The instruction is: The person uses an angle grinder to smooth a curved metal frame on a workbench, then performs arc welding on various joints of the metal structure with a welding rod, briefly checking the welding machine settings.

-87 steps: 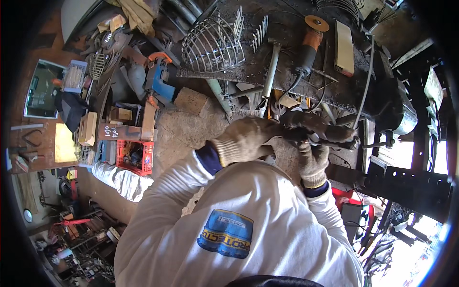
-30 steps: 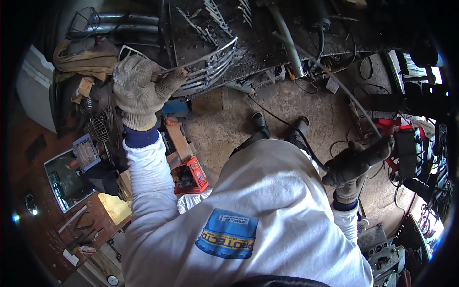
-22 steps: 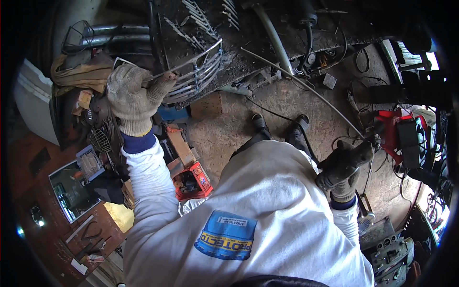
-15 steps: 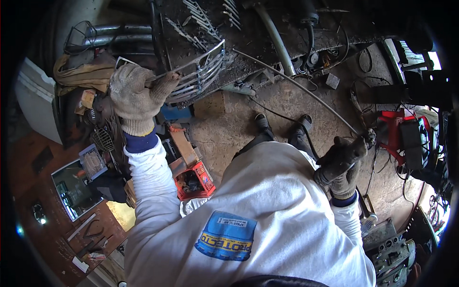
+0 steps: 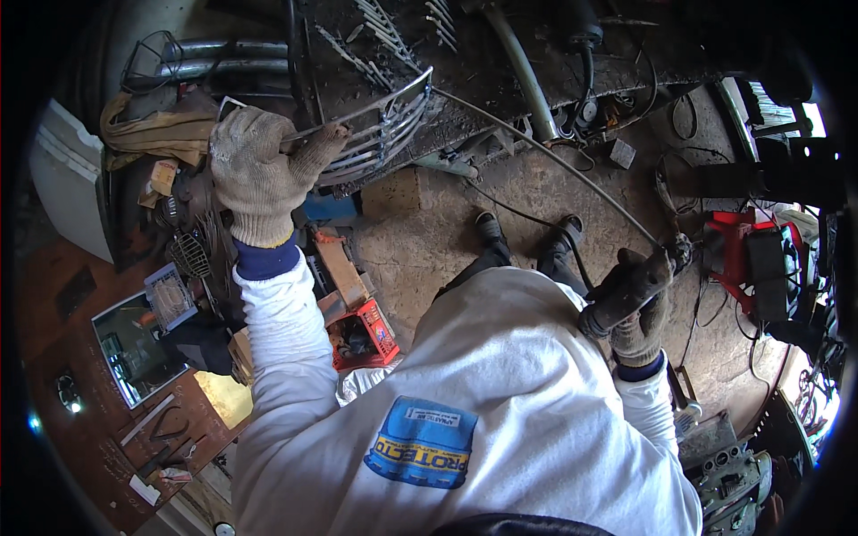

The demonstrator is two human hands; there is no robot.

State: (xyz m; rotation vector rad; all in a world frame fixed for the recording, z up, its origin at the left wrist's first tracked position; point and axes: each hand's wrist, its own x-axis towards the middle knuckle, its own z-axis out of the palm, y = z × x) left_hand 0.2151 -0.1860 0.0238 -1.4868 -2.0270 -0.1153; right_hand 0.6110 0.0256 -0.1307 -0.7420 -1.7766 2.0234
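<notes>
Looking down from the head camera, we are gripping with both gloved hands: our left hand is closing fingers and thumb around a thin metal rod at its near end, right beside the curved wire guard that is lying on the dark tabletop, while our right hand is wrapping tightly around a dark, blocky tool at the rod's far end, low by our hip. The rod is arcing from the wire guard across the dirt floor, above our shoes, down to the tool. We are judging that the long, springy rod could whip or slip out of the left glove if the pull becomes uneven, and that it could snag on the cables hanging from the tabletop or tip the wire guard off its edge. The floor clutter (a red crate, small boxes, a framed mirror) is sitting close to our feet and could trip us. What kind of tool the right hand is holding is hard to make out, and where it meets the rod is partly hidden by the glove; the upper tabletop is cut off by the dark rim.
</notes>
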